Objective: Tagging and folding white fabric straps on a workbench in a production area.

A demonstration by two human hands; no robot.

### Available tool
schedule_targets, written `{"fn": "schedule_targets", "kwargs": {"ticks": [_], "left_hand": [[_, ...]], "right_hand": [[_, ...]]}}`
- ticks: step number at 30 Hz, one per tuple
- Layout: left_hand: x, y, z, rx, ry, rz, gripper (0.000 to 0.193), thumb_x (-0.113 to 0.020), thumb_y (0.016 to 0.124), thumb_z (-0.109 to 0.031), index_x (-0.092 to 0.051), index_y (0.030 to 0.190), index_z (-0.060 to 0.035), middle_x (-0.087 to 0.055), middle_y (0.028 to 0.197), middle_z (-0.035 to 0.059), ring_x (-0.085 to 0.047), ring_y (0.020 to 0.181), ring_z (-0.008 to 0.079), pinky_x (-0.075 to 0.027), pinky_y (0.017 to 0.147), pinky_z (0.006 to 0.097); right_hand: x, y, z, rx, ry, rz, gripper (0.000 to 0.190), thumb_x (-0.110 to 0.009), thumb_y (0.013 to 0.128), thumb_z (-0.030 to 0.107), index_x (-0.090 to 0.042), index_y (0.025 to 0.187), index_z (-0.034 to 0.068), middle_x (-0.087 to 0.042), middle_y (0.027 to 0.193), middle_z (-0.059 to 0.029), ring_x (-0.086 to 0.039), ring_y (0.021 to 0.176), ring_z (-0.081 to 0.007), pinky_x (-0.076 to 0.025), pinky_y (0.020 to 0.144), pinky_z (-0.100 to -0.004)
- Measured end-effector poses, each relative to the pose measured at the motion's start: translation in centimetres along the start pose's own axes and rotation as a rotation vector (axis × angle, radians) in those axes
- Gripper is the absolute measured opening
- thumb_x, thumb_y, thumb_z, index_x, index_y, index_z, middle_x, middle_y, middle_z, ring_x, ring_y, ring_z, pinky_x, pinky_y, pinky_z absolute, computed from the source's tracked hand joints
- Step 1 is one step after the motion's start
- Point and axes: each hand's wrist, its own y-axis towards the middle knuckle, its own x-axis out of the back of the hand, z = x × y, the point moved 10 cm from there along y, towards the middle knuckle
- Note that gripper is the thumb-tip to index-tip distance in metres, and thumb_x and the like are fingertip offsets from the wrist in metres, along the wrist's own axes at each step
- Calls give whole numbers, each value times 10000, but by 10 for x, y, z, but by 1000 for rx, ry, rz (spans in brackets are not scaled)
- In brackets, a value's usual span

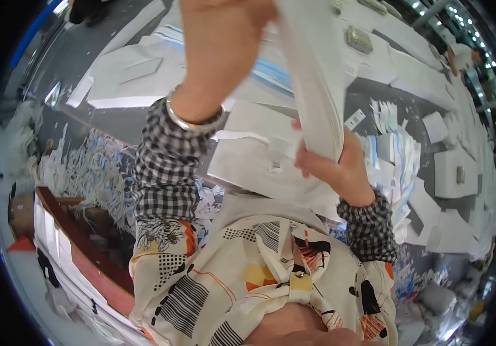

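Observation:
A folded stack of thin white fabric pieces slants up from the table towards the top of the view. My right hand grips its lower end, the thumb across the near side. My left hand is raised at the top, against the left side of the stack. Its fingers are cut off by the picture's edge, so its grip is hidden. Checked black-and-white sleeve covers reach both wrists. Beneath the hands lie flat white fabric pieces, with a small printed label on top.
Layered white fabric with blue strips lies across the grey table. Bundles of white and blue strips sit at right, near weight-like blocks. Shredded offcuts and a reddish-brown board are at left. A person is far right.

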Motion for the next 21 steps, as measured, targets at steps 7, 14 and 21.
{"fn": "schedule_targets", "kwargs": {"ticks": [7,14,21], "left_hand": [[125,-146,161,877,904,16,125,-661,843,13,-635,955,-36,-686,835,38,-659,740,98,-500,601,230],[155,-244,204,1269,864,-8,149,-654,845,-17,-647,994,-20,-687,885,63,-662,767,115,-505,624,253],[162,-254,116,1046,1236,146,220,-691,789,-41,-656,1004,-5,-617,1023,117,-642,816,207,-509,747,332]], "right_hand": [[82,-93,-102,-100,-706,-294,362,-685,881,144,-580,1195,-4,-691,870,-188,-677,741,-315,-526,669,-388],[53,-78,-177,-201,-635,-273,341,-671,900,176,-572,1166,-13,-672,924,-252,-644,819,-434,-507,724,-460],[56,-81,-169,92,-953,-253,299,-651,893,141,-596,1150,-1,-641,803,-219,-624,744,-415,-487,671,-470]]}}
